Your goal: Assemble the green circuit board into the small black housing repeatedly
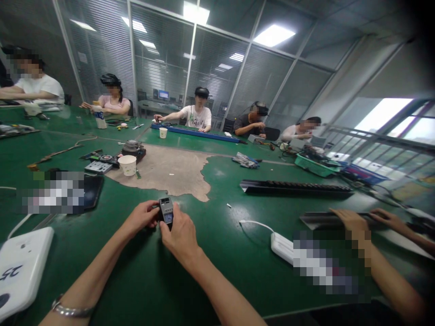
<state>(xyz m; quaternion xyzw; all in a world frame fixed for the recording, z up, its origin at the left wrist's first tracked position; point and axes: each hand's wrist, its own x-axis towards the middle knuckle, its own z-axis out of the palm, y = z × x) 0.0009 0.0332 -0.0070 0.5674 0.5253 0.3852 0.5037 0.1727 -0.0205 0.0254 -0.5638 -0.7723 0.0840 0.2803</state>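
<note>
Snugly, the gray device (166, 208) sits between left hand (145, 214) and right hand (182, 233).

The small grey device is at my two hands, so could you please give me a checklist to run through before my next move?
1. Right hand holding the small grey device: ok.
2. Left hand gripping it firmly: cannot tell; its fingers are at the device's left side.
3. Device markings readable: cannot tell; too small.
4. Large paper cup upright and apart from both hands: ok.
5. White cable apart from the right hand: ok.
</note>
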